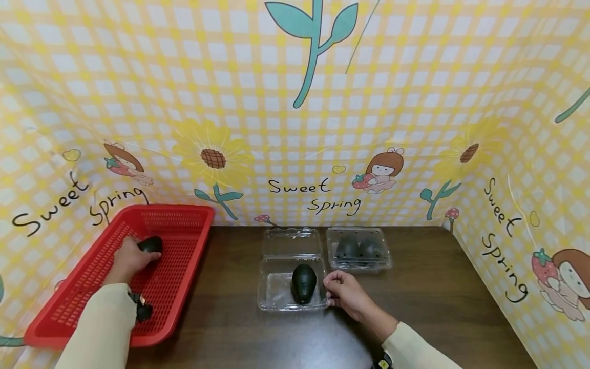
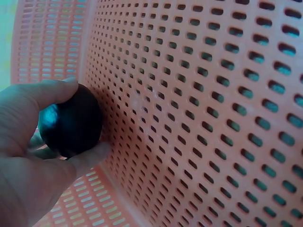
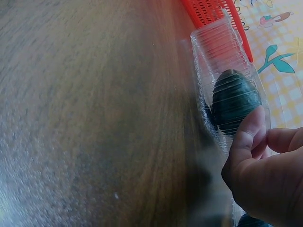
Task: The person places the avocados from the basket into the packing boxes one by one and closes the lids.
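Inside the red basket (image 1: 184, 266), my left hand (image 1: 129, 259) grips a dark avocado (image 1: 151, 246), thumb on one side and fingers on the other. The left wrist view shows this avocado (image 2: 71, 122) close against the basket's perforated floor. At the middle of the table stands an open clear plastic clamshell box (image 1: 276, 287), its lid folded back. One dark green avocado (image 1: 304, 283) lies in its right half. My right hand (image 1: 350, 294) pinches the box's right rim with curled fingers, beside that avocado, as the right wrist view also shows.
A closed clear clamshell box (image 1: 358, 262) with two avocados inside stands at the back right, close to the open one. The brown wooden table (image 1: 415, 318) meets walls draped in a yellow checked cloth (image 1: 295, 138) at the back and sides.
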Tool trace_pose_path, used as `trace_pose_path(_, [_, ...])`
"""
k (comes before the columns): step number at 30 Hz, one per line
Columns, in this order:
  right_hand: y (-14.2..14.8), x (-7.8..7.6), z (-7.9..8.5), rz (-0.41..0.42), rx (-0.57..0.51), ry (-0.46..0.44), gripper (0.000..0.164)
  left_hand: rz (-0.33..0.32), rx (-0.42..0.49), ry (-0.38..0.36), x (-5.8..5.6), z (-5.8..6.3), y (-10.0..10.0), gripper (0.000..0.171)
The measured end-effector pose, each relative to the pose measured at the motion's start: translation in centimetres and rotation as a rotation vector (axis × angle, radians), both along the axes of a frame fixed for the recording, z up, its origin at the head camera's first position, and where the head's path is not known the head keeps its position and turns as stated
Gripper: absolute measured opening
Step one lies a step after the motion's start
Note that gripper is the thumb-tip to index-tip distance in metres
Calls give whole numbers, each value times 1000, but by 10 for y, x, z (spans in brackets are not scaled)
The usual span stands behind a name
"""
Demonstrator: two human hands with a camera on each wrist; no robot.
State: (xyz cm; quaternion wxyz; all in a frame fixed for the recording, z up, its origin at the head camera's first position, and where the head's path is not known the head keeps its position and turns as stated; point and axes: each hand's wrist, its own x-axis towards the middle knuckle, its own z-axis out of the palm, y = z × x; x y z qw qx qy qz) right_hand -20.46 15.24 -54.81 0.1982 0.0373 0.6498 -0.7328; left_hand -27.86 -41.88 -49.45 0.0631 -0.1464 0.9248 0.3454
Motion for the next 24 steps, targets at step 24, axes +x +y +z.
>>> trace_pose_path(24, [-1, 2, 2, 10, 10, 6, 10, -62, -77, 172, 5, 37, 23, 87])
